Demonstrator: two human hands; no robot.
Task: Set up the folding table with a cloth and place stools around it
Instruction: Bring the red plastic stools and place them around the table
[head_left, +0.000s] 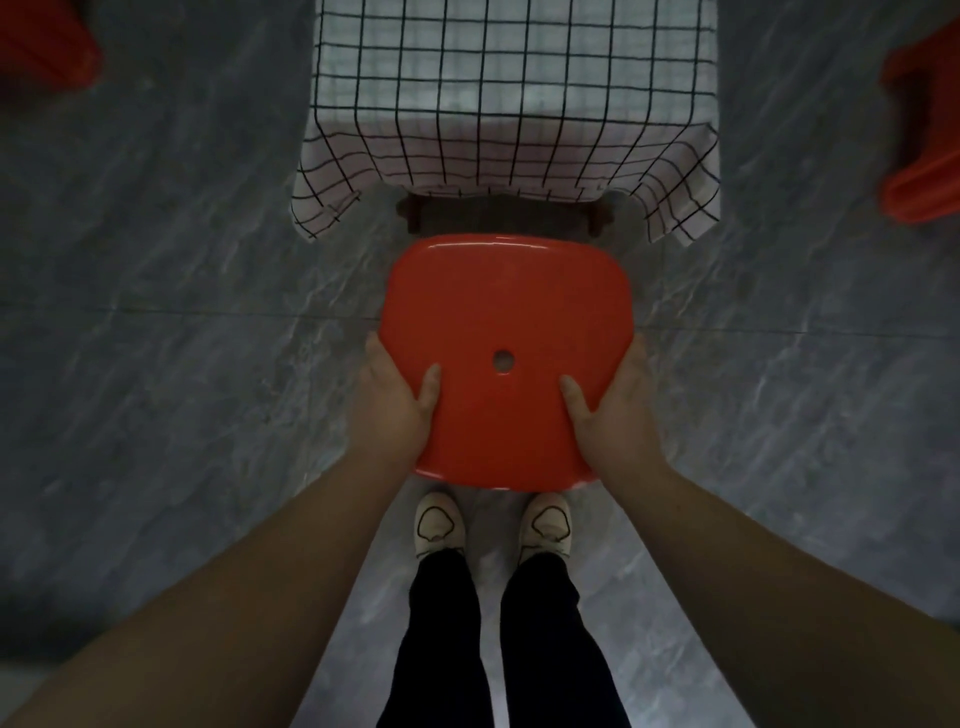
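A red plastic stool (506, 312) with a small hole in its seat is right in front of me, close to the near edge of the table. My left hand (395, 400) grips the seat's left side, thumb on top. My right hand (610, 402) grips the right side the same way. The folding table is covered by a white cloth with a black grid (511, 93), which hangs over the near edge. The table's dark foot bar (498, 215) shows under the cloth. The stool's legs are hidden below the seat.
A second red stool (922, 140) stands at the right of the table and a third red stool (44, 47) at the far left. The floor is grey marbled tile (156, 312). My feet in white shoes (493, 525) stand just behind the stool.
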